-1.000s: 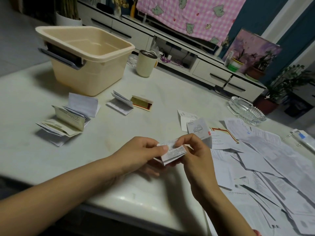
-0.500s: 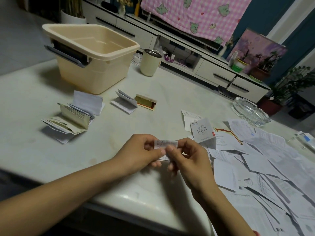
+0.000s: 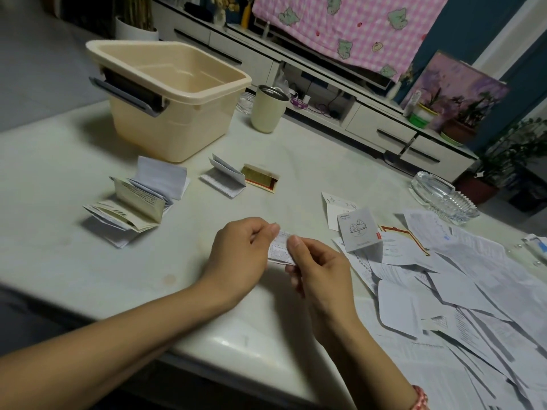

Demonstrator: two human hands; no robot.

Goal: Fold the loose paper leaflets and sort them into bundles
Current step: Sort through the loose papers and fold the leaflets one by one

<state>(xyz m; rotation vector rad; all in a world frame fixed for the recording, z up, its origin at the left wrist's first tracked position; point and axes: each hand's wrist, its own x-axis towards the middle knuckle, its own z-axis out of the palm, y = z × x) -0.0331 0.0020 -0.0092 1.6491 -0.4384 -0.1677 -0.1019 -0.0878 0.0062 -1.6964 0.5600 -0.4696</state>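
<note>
my left hand (image 3: 242, 253) and right hand (image 3: 319, 270) meet just below the middle of the frame, both pinching one small folded leaflet (image 3: 279, 251) between them. my left thumb and forefinger nip its upper left edge; my right thumb lies across its right side with the other fingers curled behind. the leaflet is printed with fine text and sits above the table (image 3: 59, 202), not lying on it. a beaded bracelet (image 3: 420, 398) shows on my right wrist at the bottom edge.

to the right of my hands, filling the lower right of the frame, the loose leaflets (image 3: 473, 291) lie spread flat and overlapping. at the upper left rim of that heap a small square leaflet (image 3: 356, 229) with a line drawing stands propped up, tilted.

left of centre is a bundle of folded leaflets (image 3: 133, 208), fanned open like little books, some cream and some white. above my hands, toward the middle, a smaller folded bundle (image 3: 223, 177) lies just beside a gold and red booklet (image 3: 260, 178).

further up, in the upper left, a beige plastic tub (image 3: 171, 113) with a grey handle stands on the table, and a cream cup (image 3: 268, 109) with a metal rim stands near its right side. a glass ashtray (image 3: 444, 196) sits at the right edge of the table, just above the loose heap.

beyond the table runs a low white cabinet (image 3: 384, 131), and a pink checked cloth (image 3: 355, 25) hangs across the top of the frame.
</note>
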